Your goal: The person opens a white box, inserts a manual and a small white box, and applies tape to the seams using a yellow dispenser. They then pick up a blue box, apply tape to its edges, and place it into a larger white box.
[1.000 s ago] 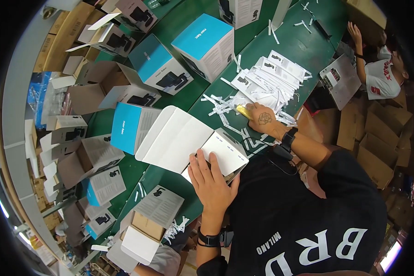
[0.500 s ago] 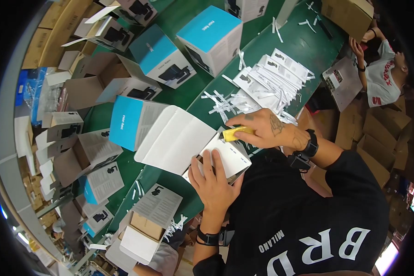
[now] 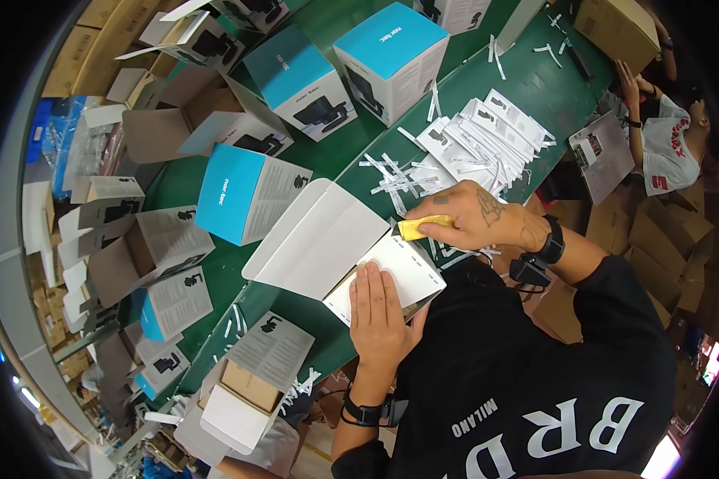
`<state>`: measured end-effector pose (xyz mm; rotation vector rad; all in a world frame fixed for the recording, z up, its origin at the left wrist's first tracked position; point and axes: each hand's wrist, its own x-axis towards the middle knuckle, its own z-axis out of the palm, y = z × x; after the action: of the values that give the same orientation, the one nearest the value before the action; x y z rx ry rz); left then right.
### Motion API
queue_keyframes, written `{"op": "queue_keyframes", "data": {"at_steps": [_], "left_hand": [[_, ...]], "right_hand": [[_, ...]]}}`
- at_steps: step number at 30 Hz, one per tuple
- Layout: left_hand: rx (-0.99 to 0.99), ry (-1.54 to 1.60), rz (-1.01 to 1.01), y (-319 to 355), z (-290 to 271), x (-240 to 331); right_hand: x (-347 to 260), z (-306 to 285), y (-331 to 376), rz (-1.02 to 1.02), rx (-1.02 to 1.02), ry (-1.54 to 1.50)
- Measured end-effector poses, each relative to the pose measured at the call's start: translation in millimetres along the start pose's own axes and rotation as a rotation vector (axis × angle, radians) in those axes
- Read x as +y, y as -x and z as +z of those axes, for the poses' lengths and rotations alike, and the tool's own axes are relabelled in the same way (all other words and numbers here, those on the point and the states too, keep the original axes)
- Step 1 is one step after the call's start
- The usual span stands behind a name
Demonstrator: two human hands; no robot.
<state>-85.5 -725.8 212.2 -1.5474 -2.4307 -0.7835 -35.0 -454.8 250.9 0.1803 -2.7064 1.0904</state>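
Observation:
A white cardboard box [image 3: 407,275] stands before me, its large lid flap [image 3: 315,239] folded out to the left. My left hand [image 3: 379,315] lies flat on the box's white top panel, fingers stretched out and close together. Closed around a yellow cutter [image 3: 425,227] with a dark tip, my right hand [image 3: 467,219] is at the far corner of that panel, by the flap's edge. The blade itself is too small to make out. Beyond the right hand lie a stack of white printed cards [image 3: 443,140] and several cut paper strips [image 3: 391,180].
Blue-topped product boxes [image 3: 391,40] crowd the green table [image 3: 323,164]. Several open boxes [image 3: 156,247] stand along the left. Near the lower left is an open box with a brown insert [image 3: 248,383]. A co-worker [image 3: 671,136] handles a brown carton [image 3: 615,32] at the far right.
My left hand's spread fingers have come together and now lie flatter on the panel. The right hand stays at the far corner with the cutter. The whole view has shifted slightly.

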Motion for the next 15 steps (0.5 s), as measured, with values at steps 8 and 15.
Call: {"op": "queue_keyframes", "data": {"at_steps": [8,15], "left_hand": [[-0.014,0.007,-0.007,-2,-7,0],[-0.005,0.011,-0.015,4,-7,-3]], "right_hand": [[-2,2,1,-0.162,0.004,0.067],[-18,-12,-2,-0.097,-0.002,0.21]]}}
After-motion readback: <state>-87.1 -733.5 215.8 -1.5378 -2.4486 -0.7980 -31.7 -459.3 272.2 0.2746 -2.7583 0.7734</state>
